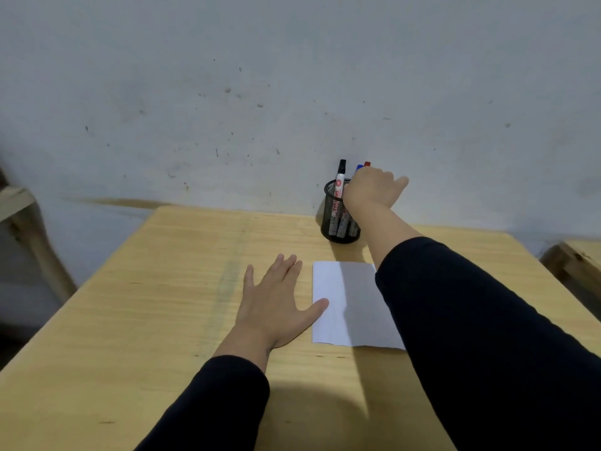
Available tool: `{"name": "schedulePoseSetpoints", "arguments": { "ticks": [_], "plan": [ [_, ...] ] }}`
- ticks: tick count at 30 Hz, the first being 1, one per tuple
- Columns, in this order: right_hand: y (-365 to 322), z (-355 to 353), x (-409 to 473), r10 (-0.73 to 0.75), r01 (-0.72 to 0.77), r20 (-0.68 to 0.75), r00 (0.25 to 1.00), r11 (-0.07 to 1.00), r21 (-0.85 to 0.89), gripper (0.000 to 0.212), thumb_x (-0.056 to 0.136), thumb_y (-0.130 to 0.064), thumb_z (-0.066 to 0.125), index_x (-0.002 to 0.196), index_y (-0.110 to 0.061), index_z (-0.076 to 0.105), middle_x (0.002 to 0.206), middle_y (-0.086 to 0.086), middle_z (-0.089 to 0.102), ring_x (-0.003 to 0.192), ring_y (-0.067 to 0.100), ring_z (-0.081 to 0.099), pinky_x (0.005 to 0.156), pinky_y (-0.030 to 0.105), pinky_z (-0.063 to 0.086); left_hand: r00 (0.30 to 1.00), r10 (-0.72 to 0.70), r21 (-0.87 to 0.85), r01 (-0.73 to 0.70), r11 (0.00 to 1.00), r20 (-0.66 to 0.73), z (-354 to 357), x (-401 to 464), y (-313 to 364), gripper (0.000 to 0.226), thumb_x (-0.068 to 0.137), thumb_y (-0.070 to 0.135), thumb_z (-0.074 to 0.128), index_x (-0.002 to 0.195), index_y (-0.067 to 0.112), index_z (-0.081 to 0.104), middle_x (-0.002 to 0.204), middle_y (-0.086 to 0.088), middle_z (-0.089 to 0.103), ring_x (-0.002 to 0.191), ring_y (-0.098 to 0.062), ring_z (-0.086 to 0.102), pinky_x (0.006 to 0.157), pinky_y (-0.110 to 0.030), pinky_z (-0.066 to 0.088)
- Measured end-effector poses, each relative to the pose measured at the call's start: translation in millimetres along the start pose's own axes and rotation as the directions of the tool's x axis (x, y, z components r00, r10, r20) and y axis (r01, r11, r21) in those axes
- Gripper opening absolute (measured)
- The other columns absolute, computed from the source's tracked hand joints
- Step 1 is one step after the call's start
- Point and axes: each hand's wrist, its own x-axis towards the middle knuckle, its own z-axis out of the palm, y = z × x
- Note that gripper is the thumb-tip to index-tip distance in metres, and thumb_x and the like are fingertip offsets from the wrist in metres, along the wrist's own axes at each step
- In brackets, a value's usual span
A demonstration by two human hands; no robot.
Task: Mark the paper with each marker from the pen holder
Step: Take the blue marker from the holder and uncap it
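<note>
A black mesh pen holder [338, 219] stands at the table's far edge by the wall. A black-capped marker [340, 178] sticks up from it on the left. A blue cap [359, 167] and a red cap [367, 164] show just above my right hand [370, 190], which reaches over the holder with its fingers curled around those two markers; which one it grips is hidden. A white sheet of paper [344, 307] lies in front of the holder, partly under my right sleeve. My left hand [276, 301] lies flat on the table, fingers spread, thumb tip on the paper's left edge.
The wooden table [162, 304] ends at a scuffed grey wall [260, 92] close behind the holder. Wooden furniture stands at the left [19, 216] and right [575, 262] edges of view.
</note>
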Motion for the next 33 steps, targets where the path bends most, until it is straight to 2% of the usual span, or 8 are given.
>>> {"name": "schedulePoseSetpoints", "arguments": {
  "ticks": [9,13,16,20,23,26,29,33],
  "plan": [
    [-10.6,-0.5,-1.8,0.081,-0.077,-0.026,0.996,0.990,0.115,0.012,0.086,-0.010,0.052,0.079,-0.019,0.047,0.077,0.000,0.052,0.086,0.023,0.058,0.092,0.035,0.031,1.000,0.005,0.006,-0.005,1.000,-0.013,1.4,0.7,-1.3,0.086,0.082,0.074,0.028,0.151,0.026,0.009,0.160,0.015,0.000,0.146,-0.003,-0.010,0.117,-0.052,-0.010],
    [-10.2,3.2,1.2,0.145,-0.141,-0.006,0.989,0.970,0.197,0.005,0.087,-0.014,0.053,0.087,-0.019,0.055,0.088,0.001,0.061,0.095,0.023,0.060,0.089,0.034,0.032,1.000,0.006,0.010,-0.006,1.000,-0.019,1.1,0.2,-0.8,0.086,0.083,0.074,0.027,0.151,0.026,0.010,0.160,0.015,0.001,0.146,-0.003,-0.009,0.117,-0.052,-0.010],
    [-11.3,9.9,3.8,0.185,-0.181,0.003,0.983,0.956,0.233,0.014,0.088,-0.018,0.055,0.100,-0.017,0.062,0.099,0.002,0.067,0.099,0.023,0.060,0.087,0.034,0.032,1.000,0.006,0.014,-0.006,1.000,-0.021,0.8,-0.7,-0.3,0.085,0.083,0.074,0.027,0.151,0.026,0.010,0.160,0.015,0.001,0.146,-0.003,-0.009,0.117,-0.052,-0.010],
    [-13.5,14.5,6.0,0.246,-0.234,-0.006,0.969,0.927,0.292,0.016,0.089,-0.021,0.058,0.103,-0.016,0.063,0.099,0.003,0.067,0.099,0.022,0.058,0.086,0.034,0.032,1.000,0.005,0.014,-0.005,1.000,-0.019,-0.2,-1.3,-0.1,0.085,0.083,0.074,0.027,0.151,0.026,0.010,0.160,0.015,0.000,0.146,-0.003,-0.010,0.117,-0.051,-0.011],
    [-14.4,14.7,5.2,0.216,-0.201,-0.023,0.976,0.940,0.274,0.008,0.088,-0.019,0.058,0.096,-0.018,0.061,0.089,0.002,0.063,0.097,0.023,0.058,0.081,0.034,0.028,1.000,0.007,0.020,-0.007,1.000,-0.019,0.5,-0.7,0.6,0.085,0.082,0.074,0.027,0.151,0.026,0.009,0.160,0.015,0.000,0.146,-0.004,-0.010,0.117,-0.051,-0.012],
    [-12.8,14.8,7.5,0.183,-0.179,0.008,0.983,0.949,0.260,0.007,0.085,-0.015,0.056,0.084,-0.022,0.059,0.069,-0.002,0.053,0.077,0.023,0.056,0.078,0.035,0.023,1.000,0.005,0.020,-0.005,1.000,-0.013,2.5,-0.2,-0.4,0.086,0.082,0.074,0.027,0.151,0.027,0.009,0.160,0.015,0.000,0.146,-0.003,-0.010,0.117,-0.051,-0.012],
    [-8.8,12.6,9.4,0.197,-0.199,0.043,0.980,0.910,0.363,0.012,0.085,-0.018,0.056,0.091,-0.025,0.065,0.074,-0.003,0.058,0.072,0.021,0.051,0.080,0.036,0.023,1.000,0.000,0.001,0.000,1.000,-0.015,1.3,-0.2,-2.0,0.085,0.083,0.073,0.029,0.151,0.027,0.010,0.160,0.015,0.001,0.145,-0.002,-0.009,0.117,-0.051,-0.012],
    [0.6,3.4,7.5,0.171,-0.144,0.017,0.985,0.762,0.632,0.021,0.089,-0.030,0.056,0.108,-0.029,0.064,0.092,-0.009,0.063,0.086,0.016,0.057,0.084,0.030,0.026,1.000,0.002,-0.013,-0.002,1.000,-0.010,0.2,-0.8,-0.4,0.084,0.084,0.072,0.031,0.151,0.026,0.010,0.160,0.016,0.001,0.145,-0.002,-0.009,0.117,-0.050,-0.011]
  ]
}}
